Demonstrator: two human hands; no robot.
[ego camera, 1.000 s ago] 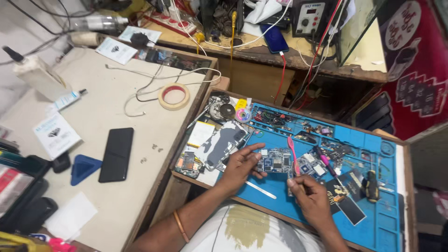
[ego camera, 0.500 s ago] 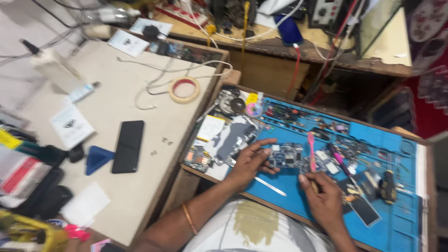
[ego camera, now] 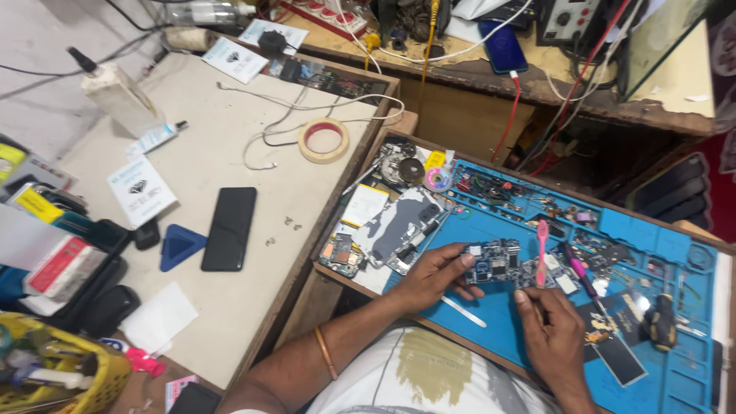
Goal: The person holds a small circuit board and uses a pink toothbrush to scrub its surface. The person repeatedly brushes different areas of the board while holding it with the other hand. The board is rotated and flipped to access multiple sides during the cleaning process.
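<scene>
**Hands working on a circuit board**

The left hand (ego camera: pixel 433 276) is lying with fingers spread, pinning the small dark-blue phone circuit board (ego camera: pixel 494 262) at its fingertips onto the blue silicone mat (ego camera: pixel 652 364) of the worktop; the right hand (ego camera: pixel 553 335) is pinching a pink plastic toothbrush (ego camera: pixel 540 249), rising just beyond its fingers, right of the board; a white plastic strip (ego camera: pixel 462 310) is lying between both hands.

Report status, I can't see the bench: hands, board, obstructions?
Left hand pinning small blue circuit board on blue mat. Right hand holding pink toothbrush. Nothing blocking.

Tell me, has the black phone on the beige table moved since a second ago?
No. The black phone lies beside the blue triangular pick as before; only the camera shifted.
</scene>
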